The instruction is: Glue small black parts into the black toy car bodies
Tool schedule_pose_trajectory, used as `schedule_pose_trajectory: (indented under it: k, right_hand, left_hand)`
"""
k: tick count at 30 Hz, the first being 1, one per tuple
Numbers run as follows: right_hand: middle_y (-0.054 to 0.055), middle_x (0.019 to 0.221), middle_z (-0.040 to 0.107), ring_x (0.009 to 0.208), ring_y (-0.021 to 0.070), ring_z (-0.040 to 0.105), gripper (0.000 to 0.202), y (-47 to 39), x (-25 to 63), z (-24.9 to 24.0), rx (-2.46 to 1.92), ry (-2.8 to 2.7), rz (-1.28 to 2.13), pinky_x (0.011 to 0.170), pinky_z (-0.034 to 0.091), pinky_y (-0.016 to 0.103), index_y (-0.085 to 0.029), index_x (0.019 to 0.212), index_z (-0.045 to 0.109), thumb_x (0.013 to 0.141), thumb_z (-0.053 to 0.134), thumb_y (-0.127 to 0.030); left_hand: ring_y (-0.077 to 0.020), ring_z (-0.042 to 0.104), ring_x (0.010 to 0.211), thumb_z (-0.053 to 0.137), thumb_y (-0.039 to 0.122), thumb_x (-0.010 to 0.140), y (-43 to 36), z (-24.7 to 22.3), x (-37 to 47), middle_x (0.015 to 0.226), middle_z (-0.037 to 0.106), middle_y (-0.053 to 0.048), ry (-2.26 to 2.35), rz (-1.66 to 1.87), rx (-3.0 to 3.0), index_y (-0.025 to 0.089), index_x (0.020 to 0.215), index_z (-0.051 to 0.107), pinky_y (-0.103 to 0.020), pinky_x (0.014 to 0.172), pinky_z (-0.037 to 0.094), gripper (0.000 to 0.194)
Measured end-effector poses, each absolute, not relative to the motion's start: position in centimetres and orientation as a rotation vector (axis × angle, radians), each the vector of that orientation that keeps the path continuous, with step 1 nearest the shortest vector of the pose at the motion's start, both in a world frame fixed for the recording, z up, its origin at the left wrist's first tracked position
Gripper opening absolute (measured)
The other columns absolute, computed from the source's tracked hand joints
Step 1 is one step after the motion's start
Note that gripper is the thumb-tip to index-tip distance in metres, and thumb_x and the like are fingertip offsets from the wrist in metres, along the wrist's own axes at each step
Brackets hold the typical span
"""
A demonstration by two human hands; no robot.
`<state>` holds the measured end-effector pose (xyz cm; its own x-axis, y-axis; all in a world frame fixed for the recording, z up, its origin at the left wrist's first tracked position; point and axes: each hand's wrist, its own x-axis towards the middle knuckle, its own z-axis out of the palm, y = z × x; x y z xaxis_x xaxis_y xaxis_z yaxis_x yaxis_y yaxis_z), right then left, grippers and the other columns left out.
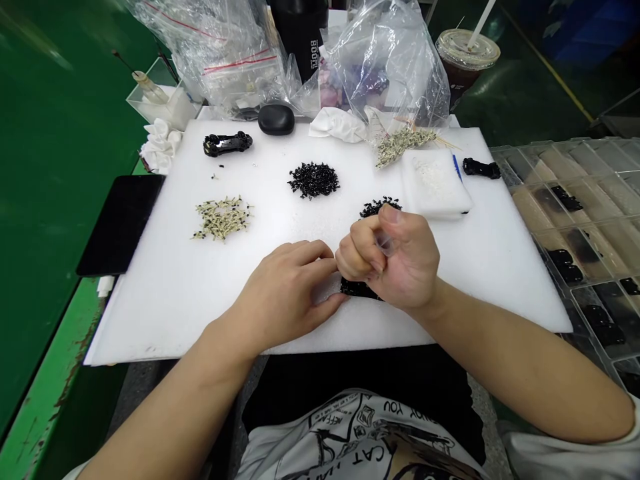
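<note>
My left hand (287, 293) rests low on the white foam board, its thumb and fingers closed at the left end of a black toy car part (357, 288). Above that part is my right hand (395, 253), a fist with the thumb up. A small clear plastic object (384, 243) shows between its curled fingers; the rest of it is hidden in the palm. The right hand covers much of the black part. Just beyond my right fist lies a small pile of tiny black pieces (380, 205), partly hidden.
On the foam board (165, 313) are a larger black pile (314, 180), a pale pile of small pieces (223, 219), two black toy cars (227, 143) and a white pad (435, 183). Plastic bags and a drink cup (467, 60) stand behind. A compartment tray (590, 200) is at right.
</note>
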<state>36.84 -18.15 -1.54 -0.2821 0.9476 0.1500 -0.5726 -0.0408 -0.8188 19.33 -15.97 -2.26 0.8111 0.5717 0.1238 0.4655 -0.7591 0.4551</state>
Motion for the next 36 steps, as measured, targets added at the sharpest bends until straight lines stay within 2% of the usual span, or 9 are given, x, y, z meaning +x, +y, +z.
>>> schedule_pose_trajectory:
  k: [11, 18, 22, 26, 29, 32, 34, 36]
  right_hand:
    - [-0.004, 0.045, 0.029, 0.042, 0.0100, 0.028, 0.052, -18.1, 36.8, -1.6, -0.482, -0.978, 1.615, 0.044, 0.024, 0.025, -0.020, 0.049, 0.038, 0.094, 0.046, -0.046]
    - [-0.004, 0.045, 0.032, 0.046, 0.0112, 0.030, 0.055, -18.4, 36.6, -1.7, -0.567, -1.073, 1.542, 0.048, 0.025, 0.028, -0.021, 0.049, 0.039, 0.095, 0.046, -0.050]
    - [-0.003, 0.055, 0.037, 0.052, 0.0119, 0.033, 0.051, -19.3, 36.4, -1.6, -0.671, -1.338, 1.456, 0.050, 0.024, 0.028, -0.020, 0.055, 0.042, 0.096, 0.051, -0.050]
    - [-0.005, 0.057, 0.034, 0.052, 0.0099, 0.029, 0.048, -20.0, 36.3, -1.3, -0.695, -1.562, 1.469, 0.048, 0.022, 0.026, -0.020, 0.061, 0.041, 0.089, 0.064, -0.052]
    - [-0.004, 0.060, 0.040, 0.054, 0.0112, 0.033, 0.045, -19.9, 37.1, 0.5, -0.649, -1.473, 1.445, 0.051, 0.027, 0.027, -0.020, 0.066, 0.048, 0.092, 0.057, -0.056]
    - [-0.002, 0.063, 0.044, 0.056, 0.0135, 0.039, 0.050, -18.9, 39.7, 3.1, -0.621, -1.229, 1.285, 0.055, 0.034, 0.029, -0.022, 0.067, 0.050, 0.093, 0.048, -0.064]
    - [-0.002, 0.061, 0.044, 0.055, 0.0137, 0.040, 0.049, -17.8, 42.3, 3.9, -0.686, -1.086, 1.136, 0.057, 0.038, 0.029, -0.023, 0.065, 0.051, 0.090, 0.052, -0.065]
    - [-0.003, 0.059, 0.045, 0.055, 0.0134, 0.042, 0.043, -16.3, 44.9, 3.3, -0.806, -1.026, 0.965, 0.057, 0.039, 0.028, -0.023, 0.063, 0.052, 0.086, 0.063, -0.057]
  left_hand:
    - [-0.0212, 0.057, 0.083, 0.059, 0.031, 0.088, -16.0, -2.1, 19.3, 0.091, 0.061, -0.005, 0.772, 0.369, 2.583, 0.016, 0.098, 0.067, -0.036, 0.075, 0.046, 0.020]
    - [-0.0213, 0.059, 0.086, 0.058, 0.028, 0.087, -15.9, -2.1, 19.4, 0.094, 0.062, -0.006, 0.766, 0.365, 2.542, 0.019, 0.097, 0.067, -0.036, 0.077, 0.048, 0.016]
    - [-0.0194, 0.059, 0.080, 0.060, 0.023, 0.083, -15.9, -1.7, 19.3, 0.085, 0.061, -0.002, 0.794, 0.415, 2.544, 0.021, 0.082, 0.064, -0.033, 0.071, 0.048, 0.005]
    - [-0.0179, 0.059, 0.075, 0.056, 0.015, 0.080, -16.1, -1.0, 19.6, 0.087, 0.062, -0.002, 0.854, 0.329, 2.556, 0.019, 0.070, 0.058, -0.032, 0.067, 0.049, 0.011]
    - [-0.0202, 0.061, 0.077, 0.060, 0.024, 0.082, -16.1, -1.0, 19.8, 0.086, 0.063, -0.002, 0.853, 0.323, 2.600, 0.021, 0.082, 0.063, -0.035, 0.071, 0.050, 0.004]
    - [-0.0231, 0.063, 0.086, 0.065, 0.035, 0.083, -16.1, -1.4, 19.9, 0.099, 0.065, -0.006, 0.796, 0.357, 2.648, 0.022, 0.108, 0.065, -0.039, 0.076, 0.052, 0.028]
    - [-0.0231, 0.063, 0.088, 0.064, 0.036, 0.085, -16.1, -1.7, 19.9, 0.106, 0.065, -0.008, 0.797, 0.342, 2.651, 0.021, 0.117, 0.064, -0.040, 0.078, 0.052, 0.035]
    - [-0.0225, 0.063, 0.087, 0.063, 0.035, 0.085, -16.1, -1.7, 19.9, 0.106, 0.065, -0.009, 0.808, 0.330, 2.643, 0.021, 0.118, 0.065, -0.040, 0.078, 0.052, 0.036]
